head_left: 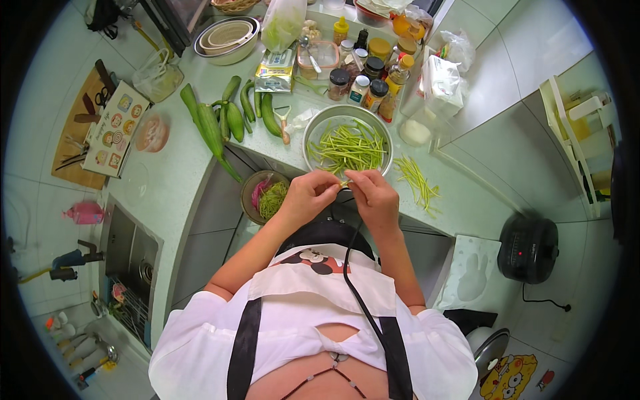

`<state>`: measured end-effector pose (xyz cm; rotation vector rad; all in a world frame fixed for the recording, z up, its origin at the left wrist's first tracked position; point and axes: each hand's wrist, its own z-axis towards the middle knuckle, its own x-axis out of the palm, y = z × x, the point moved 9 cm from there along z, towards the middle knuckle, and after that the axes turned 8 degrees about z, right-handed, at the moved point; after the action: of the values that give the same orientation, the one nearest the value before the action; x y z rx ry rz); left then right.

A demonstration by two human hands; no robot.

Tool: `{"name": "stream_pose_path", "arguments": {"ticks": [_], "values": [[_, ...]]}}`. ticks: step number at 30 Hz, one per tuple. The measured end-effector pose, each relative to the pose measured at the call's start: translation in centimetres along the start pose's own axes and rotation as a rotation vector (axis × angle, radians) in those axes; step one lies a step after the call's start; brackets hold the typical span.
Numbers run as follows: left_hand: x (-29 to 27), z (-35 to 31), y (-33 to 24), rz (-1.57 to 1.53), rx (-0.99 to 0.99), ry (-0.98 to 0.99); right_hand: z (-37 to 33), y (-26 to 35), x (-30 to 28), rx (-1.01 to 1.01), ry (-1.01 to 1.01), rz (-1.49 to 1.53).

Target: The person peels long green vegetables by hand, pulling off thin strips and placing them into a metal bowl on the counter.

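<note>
My left hand (308, 195) and my right hand (375, 200) meet at the near rim of a round metal bowl (315, 128). Their fingertips pinch a short, thin green stem (345, 184) between them. Cut green stems (353, 147) fill much of the bowl. To its right, a small loose bunch of longer stems (417, 181) lies on the counter. Below the counter edge, left of my left hand, a bin (246, 208) holds stringy green trimmings (272, 199) and something pink.
Long green gourds (209, 123) and a peeler (285, 128) lie left of the bowl. Behind it stand several seasoning jars and bottles (360, 88). A sink (123, 243) is at far left, a black cooker (529, 249) at right. A black cord (347, 267) hangs down my front.
</note>
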<state>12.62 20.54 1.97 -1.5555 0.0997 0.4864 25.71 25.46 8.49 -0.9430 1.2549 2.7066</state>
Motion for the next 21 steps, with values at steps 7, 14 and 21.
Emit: {"name": "stream_pose_path", "arguments": {"ticks": [7,14,21], "values": [[0.0,-0.6,1.0,-0.272,-0.170,0.057,-1.2,-1.5,1.1,0.126,0.072,0.176],[0.5,-1.1,1.8,-0.344,-0.153,0.040,-2.5,-2.3,1.5,0.335,-0.004,0.374],[-0.2,-1.2,1.3,-0.231,-0.025,-0.033,-2.2,-1.7,1.0,0.269,-0.034,0.257]]}}
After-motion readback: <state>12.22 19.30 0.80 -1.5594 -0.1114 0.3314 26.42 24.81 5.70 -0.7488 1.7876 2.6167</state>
